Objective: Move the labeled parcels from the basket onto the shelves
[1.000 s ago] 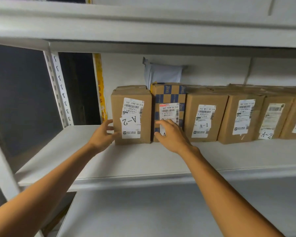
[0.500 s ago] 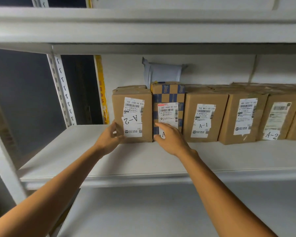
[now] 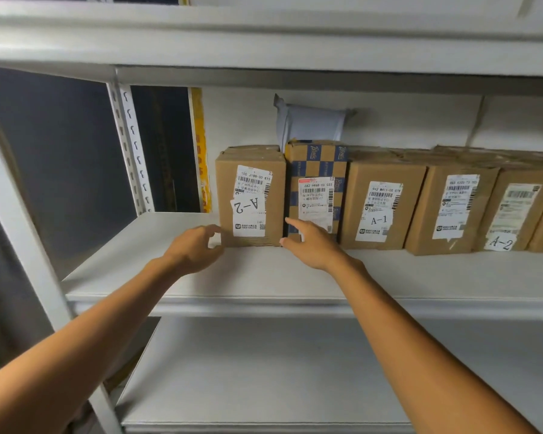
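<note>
A brown cardboard parcel labeled A-2 (image 3: 251, 195) stands upright at the left end of a row on the middle shelf (image 3: 264, 274). My left hand (image 3: 195, 249) is at its lower left corner, fingers loosely curled, just off the box. My right hand (image 3: 311, 244) lies in front of the blue-and-brown checkered parcel (image 3: 315, 186) beside it, index finger straight and pointing at the gap between the two boxes. Neither hand holds anything. The basket is out of view.
More brown parcels continue right: one labeled A-1 (image 3: 381, 205), another (image 3: 452, 211), one labeled A-2 (image 3: 511, 214). A white poly mailer (image 3: 311, 123) leans behind the row. The slotted upright (image 3: 132, 148) bounds the shelf's left. A lower shelf (image 3: 264, 371) lies below.
My left hand has slid off the A-2 parcel's left side and drawn back a little. The right hand has pulled slightly back from the checkered parcel. The boxes stay put.
</note>
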Tool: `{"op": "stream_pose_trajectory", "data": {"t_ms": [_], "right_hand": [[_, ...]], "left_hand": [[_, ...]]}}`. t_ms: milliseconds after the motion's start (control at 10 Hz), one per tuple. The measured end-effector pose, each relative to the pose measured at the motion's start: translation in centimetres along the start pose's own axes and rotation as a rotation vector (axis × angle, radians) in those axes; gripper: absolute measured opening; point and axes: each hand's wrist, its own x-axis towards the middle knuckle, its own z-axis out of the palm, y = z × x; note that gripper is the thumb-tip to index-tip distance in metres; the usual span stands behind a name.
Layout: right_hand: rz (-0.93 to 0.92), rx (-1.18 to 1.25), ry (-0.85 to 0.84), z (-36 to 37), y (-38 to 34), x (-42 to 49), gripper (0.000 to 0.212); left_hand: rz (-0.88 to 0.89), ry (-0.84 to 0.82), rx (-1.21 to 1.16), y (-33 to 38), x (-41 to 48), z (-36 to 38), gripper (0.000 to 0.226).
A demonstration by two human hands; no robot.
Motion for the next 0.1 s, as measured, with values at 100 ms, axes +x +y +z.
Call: {"op": "stream_pose_trajectory", "data": {"t_ms": [100], "right_hand": [[0.005, -0.005, -0.007, -0.17, -0.02, -0.64, 0.061]], "left_hand": [[0.032, -0.028, -0.033, 1.12, -0.65, 0.21, 0.038]]}}
